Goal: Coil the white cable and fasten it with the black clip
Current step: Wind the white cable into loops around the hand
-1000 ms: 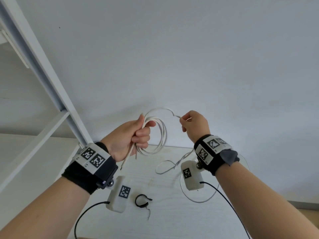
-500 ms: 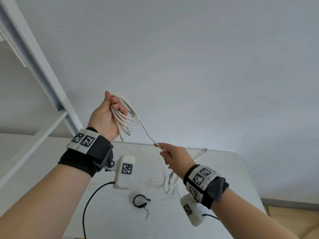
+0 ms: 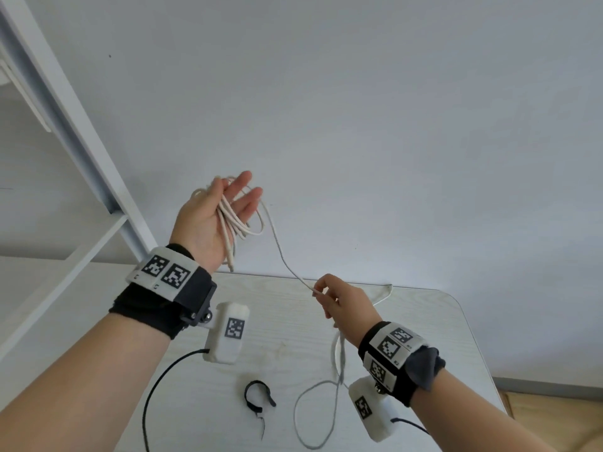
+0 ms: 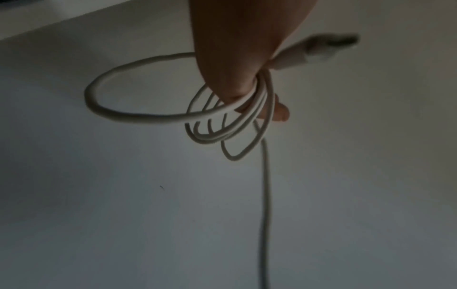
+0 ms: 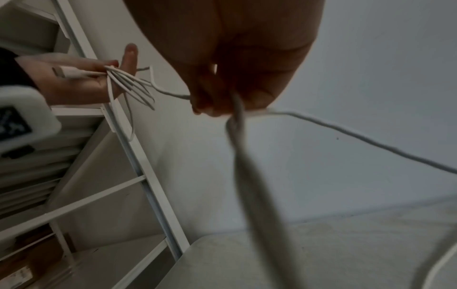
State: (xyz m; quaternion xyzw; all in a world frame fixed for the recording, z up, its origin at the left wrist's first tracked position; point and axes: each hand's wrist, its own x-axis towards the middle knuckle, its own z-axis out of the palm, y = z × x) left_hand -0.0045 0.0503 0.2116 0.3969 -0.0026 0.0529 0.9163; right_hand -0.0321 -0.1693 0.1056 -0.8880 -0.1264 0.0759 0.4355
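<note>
My left hand [image 3: 222, 220] is raised with the palm towards me and the fingers spread straight. Its thumb keeps several loops of the white cable [image 3: 243, 228] against the palm. The left wrist view shows the coil [image 4: 138, 115] hanging round the thumb and a connector [image 4: 321, 47] sticking out beside it. From the coil one strand runs down to my right hand [image 3: 318, 289], which pinches it above the table. The slack drops past my right wrist to a loose loop [image 3: 313, 419] on the table. The black clip [image 3: 259, 398] lies open on the table between my forearms, untouched.
The white table [image 3: 434, 324] has a rounded far right corner, and the cable's far end [image 3: 388, 287] lies near its back edge. A white shelf frame [image 3: 81, 141] stands at the left, close to my left hand. A black camera cord [image 3: 156, 386] trails under my left forearm.
A second ago both hands met at the coil. The right hand then slid down and away along the cable, the left hand rose, and now its fingers have straightened.
</note>
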